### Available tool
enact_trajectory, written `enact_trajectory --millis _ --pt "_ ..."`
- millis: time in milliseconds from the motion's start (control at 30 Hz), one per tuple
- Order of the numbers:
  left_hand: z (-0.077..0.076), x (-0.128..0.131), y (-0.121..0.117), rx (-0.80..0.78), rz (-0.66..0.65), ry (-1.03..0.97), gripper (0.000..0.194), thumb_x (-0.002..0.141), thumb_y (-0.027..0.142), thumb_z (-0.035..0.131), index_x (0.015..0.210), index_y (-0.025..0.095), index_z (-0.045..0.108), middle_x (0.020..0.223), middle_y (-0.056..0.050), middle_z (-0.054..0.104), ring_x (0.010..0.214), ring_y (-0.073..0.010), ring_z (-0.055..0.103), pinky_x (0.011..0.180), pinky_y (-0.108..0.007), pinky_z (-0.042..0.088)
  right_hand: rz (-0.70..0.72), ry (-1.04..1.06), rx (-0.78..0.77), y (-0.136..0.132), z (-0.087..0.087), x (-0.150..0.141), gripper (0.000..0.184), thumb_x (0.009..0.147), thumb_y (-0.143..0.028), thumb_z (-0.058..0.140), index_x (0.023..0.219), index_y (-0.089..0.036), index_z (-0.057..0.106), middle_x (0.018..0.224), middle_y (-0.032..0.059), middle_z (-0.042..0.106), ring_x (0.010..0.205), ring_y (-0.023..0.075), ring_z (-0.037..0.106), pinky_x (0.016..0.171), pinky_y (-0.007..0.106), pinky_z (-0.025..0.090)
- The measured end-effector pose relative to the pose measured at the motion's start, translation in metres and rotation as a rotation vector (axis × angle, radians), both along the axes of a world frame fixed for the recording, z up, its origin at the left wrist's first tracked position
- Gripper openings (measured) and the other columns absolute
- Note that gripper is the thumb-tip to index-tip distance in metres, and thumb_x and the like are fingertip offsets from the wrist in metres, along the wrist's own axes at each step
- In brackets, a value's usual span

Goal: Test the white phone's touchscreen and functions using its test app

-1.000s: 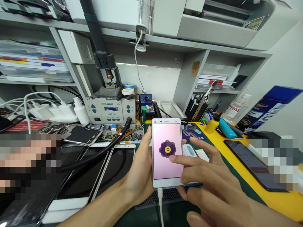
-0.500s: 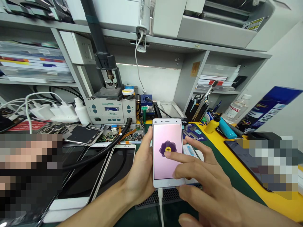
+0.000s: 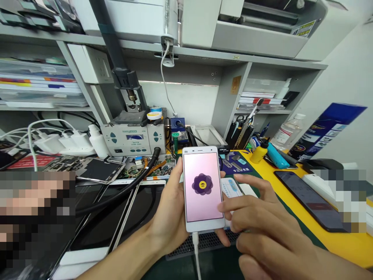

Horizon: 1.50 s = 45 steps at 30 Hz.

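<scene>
My left hand (image 3: 169,214) grips a white smartphone (image 3: 203,188) upright, fingers wrapped round its left edge. Its screen glows pink with a dark purple flower icon in the middle. A white cable (image 3: 196,252) is plugged into the phone's bottom end. My right hand (image 3: 262,229) hovers at the phone's lower right, its index finger stretched toward the screen's right edge and the other fingers loosely curled, holding nothing.
A hot-air rework station (image 3: 131,136) stands behind, its black hose (image 3: 122,190) crossing several loose phone screens (image 3: 142,206). A black phone (image 3: 309,198) lies on the yellow mat at right. Chargers (image 3: 64,140), bottles (image 3: 288,132) and a tool holder (image 3: 243,130) line the back.
My right index finger has slid off the flower icon, down and to the right, to the screen's edge. The phone has shifted slightly left.
</scene>
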<state>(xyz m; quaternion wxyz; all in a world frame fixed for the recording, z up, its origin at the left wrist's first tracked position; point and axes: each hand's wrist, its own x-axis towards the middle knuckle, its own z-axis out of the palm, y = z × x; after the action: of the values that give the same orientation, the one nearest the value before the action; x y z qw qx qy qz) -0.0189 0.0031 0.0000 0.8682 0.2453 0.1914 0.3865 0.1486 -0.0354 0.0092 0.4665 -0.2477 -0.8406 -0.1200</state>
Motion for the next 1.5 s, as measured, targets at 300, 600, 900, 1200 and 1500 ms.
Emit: enact_trajectory --millis 300,600,900,1200,1500 --pt "0.004 -0.001 -0.001 -0.034 0.026 0.022 0.077 0.087 0.073 0.035 0.124 0.012 0.064 0.089 -0.014 0.075 0.081 -0.0269 0.071 0.076 -0.037 0.053 0.092 0.124 -0.003 0.018 -0.009 0.005 0.012 0.07 -0.009 0.053 0.07 -0.016 0.062 0.063 0.0012 0.055 0.059 0.0137 0.053 0.057 0.032 0.045" --pt "0.001 0.0 -0.002 -0.072 0.044 0.017 0.069 0.088 0.068 0.041 0.124 0.014 0.066 0.097 -0.012 0.075 0.091 -0.0284 0.07 0.084 -0.039 0.05 0.051 0.251 0.097 0.013 -0.02 -0.007 0.011 0.069 -0.019 0.049 0.066 -0.019 0.059 0.07 -0.0007 0.055 0.089 0.0207 0.07 0.098 0.047 0.046" --pt "0.003 0.002 -0.005 -0.124 0.13 0.06 0.064 0.088 0.063 0.049 0.13 0.017 0.062 0.103 -0.011 0.074 0.094 -0.0285 0.069 0.085 -0.038 0.049 0.067 -0.033 0.121 0.028 -0.019 0.005 0.009 0.072 -0.026 0.054 0.073 -0.018 0.058 0.09 0.0056 0.058 0.113 0.0294 0.064 0.116 0.052 0.033" --pt "0.004 0.003 -0.005 -0.104 0.131 0.062 0.064 0.089 0.062 0.048 0.13 0.016 0.062 0.103 -0.012 0.075 0.093 -0.0289 0.069 0.085 -0.038 0.05 0.099 -0.075 0.09 0.027 -0.017 0.006 0.009 0.07 -0.027 0.055 0.073 -0.018 0.055 0.098 0.007 0.053 0.118 0.0305 0.06 0.118 0.055 0.028" --pt "0.001 0.001 -0.004 -0.084 0.072 0.047 0.066 0.088 0.064 0.047 0.131 0.017 0.061 0.105 -0.012 0.075 0.094 -0.0299 0.07 0.084 -0.04 0.051 -0.014 0.288 -0.033 0.01 -0.017 -0.008 0.012 0.067 -0.007 0.049 0.065 -0.018 0.055 0.08 0.0011 0.052 0.098 0.0225 0.067 0.11 0.056 0.038"
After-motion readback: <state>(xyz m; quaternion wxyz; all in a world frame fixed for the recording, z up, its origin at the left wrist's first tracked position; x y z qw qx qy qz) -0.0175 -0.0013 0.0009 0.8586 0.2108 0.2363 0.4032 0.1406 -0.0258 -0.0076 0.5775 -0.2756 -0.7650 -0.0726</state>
